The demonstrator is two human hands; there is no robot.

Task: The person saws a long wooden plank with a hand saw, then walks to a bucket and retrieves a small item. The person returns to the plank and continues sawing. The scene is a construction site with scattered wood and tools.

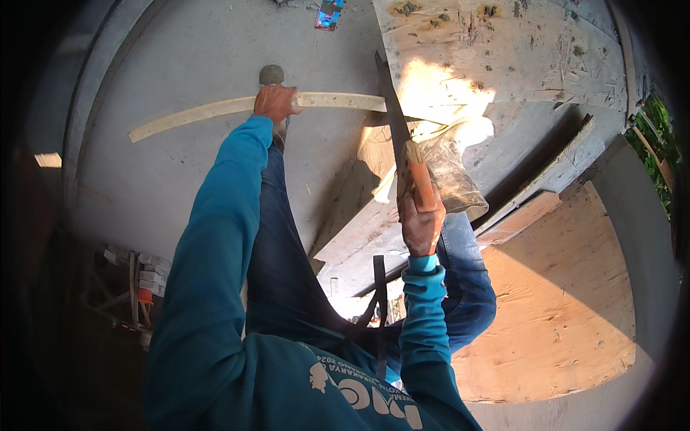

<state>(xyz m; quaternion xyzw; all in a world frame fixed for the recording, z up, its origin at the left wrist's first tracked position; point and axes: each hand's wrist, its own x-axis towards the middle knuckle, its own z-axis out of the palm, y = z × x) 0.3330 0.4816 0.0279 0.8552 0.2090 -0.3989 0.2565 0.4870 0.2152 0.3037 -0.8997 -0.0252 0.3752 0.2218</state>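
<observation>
My left hand (274, 102) is closed around a long, thin wooden strip (194, 118), just above my left shoe (272, 74). The strip lies crosswise, one end out to the left. In my right hand (422, 219) is the handle of a handsaw (392, 108), its dark blade pointing away from me. That blade crosses the strip near its right end; whether the teeth have bitten in cannot be made out. Under the saw, a board-faced wooden piece (370, 219) slants along the floor. My right foot, in a dirty brown covering (453, 169), rests beside the saw.
A stained plywood sheet (517, 50) lies at the far right, partly sunlit. Another plywood panel (553, 302) is at the near right, with narrow boards (539, 176) between them. A small blue packet-like object (328, 14) lies on the grey floor (187, 65). Stacked clutter (147, 276) stands at left.
</observation>
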